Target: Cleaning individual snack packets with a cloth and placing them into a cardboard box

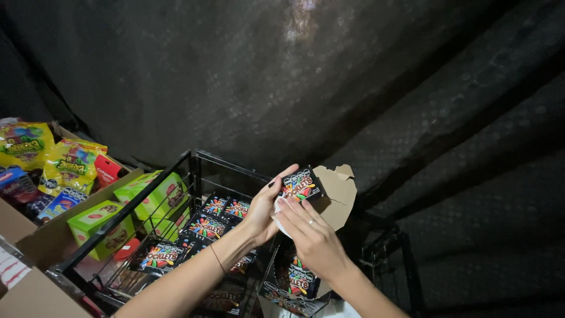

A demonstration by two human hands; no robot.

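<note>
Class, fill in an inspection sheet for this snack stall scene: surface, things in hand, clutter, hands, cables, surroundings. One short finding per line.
Surface: black wire rack with rows of small black candy packs lying in it.
Things in hand: one black candy pack held up over the rack; a torn brown cardboard flap right behind it.
Clutter: green boxes beside the rack, yellow snack bags in a cardboard box at left, an open display carton of packs below the hands.
Hands: left hand grips the pack; right hand, with a ring, touches its lower edge.
Cables: nothing seen.
Surroundings: dark sheet overhead and behind; dim light.
</note>
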